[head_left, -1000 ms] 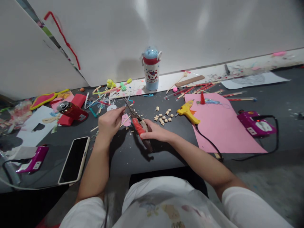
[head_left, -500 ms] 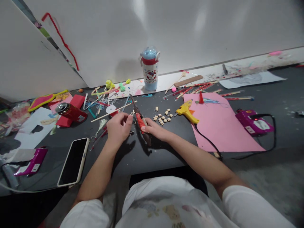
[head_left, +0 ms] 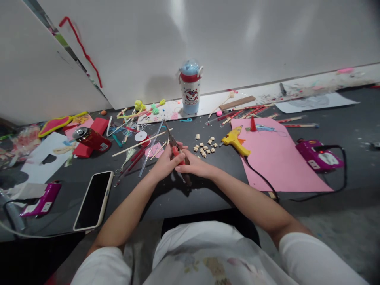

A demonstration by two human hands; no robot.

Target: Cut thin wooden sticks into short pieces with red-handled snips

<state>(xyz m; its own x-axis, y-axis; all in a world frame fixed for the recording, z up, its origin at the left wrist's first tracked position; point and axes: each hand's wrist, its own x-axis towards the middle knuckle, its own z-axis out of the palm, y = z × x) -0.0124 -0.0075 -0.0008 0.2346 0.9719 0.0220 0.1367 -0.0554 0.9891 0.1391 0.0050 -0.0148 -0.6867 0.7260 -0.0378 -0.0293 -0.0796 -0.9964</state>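
Observation:
Both hands meet over the dark table (head_left: 190,198) on a pair of red-handled pliers (head_left: 177,154). My right hand (head_left: 194,166) grips the handles from the right. My left hand (head_left: 166,163) is closed over the red handle from the left, touching the right hand. The metal jaws point away from me, toward a thin wooden stick (head_left: 139,143) that lies loose on the table. Small cut wooden pieces (head_left: 204,146) are scattered just right of the jaws.
A phone (head_left: 93,200) lies at the left near the table edge. A yellow glue gun (head_left: 235,140) rests on pink paper (head_left: 276,158), a purple one (head_left: 319,154) further right. A red can (head_left: 90,138), a child's bottle (head_left: 190,89) and scattered sticks sit behind.
My left hand let go of the wooden stick, which now lies on the table, and moved right onto the pliers' handle beside my right hand.

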